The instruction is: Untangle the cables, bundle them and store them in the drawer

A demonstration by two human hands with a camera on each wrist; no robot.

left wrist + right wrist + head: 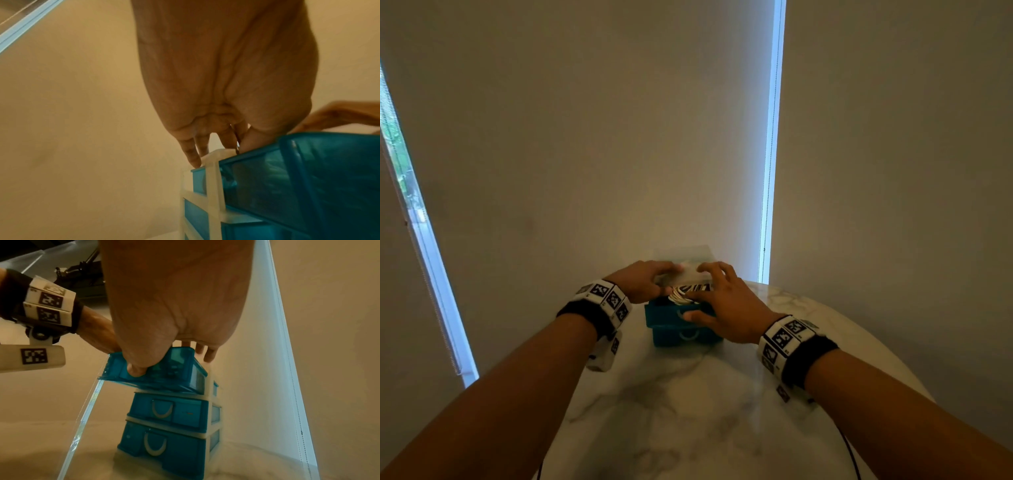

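Cables (686,294) lie coiled in the pulled-out top drawer (671,313) of a small blue drawer unit (685,334) on the marble table (688,411). From the left wrist, the left hand (216,81) rests straight fingers (192,155) on the unit's white frame (213,178). From the right wrist, the right hand (176,305) grips the drawer front, thumb (135,368) pressed against it, fingers over the top.

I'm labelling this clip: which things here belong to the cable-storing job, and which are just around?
Part of the job:
- top drawer, pulled out
- coiled cables in it
- left hand
- right hand
- drawer unit

Just around:
- marble table
- window blinds
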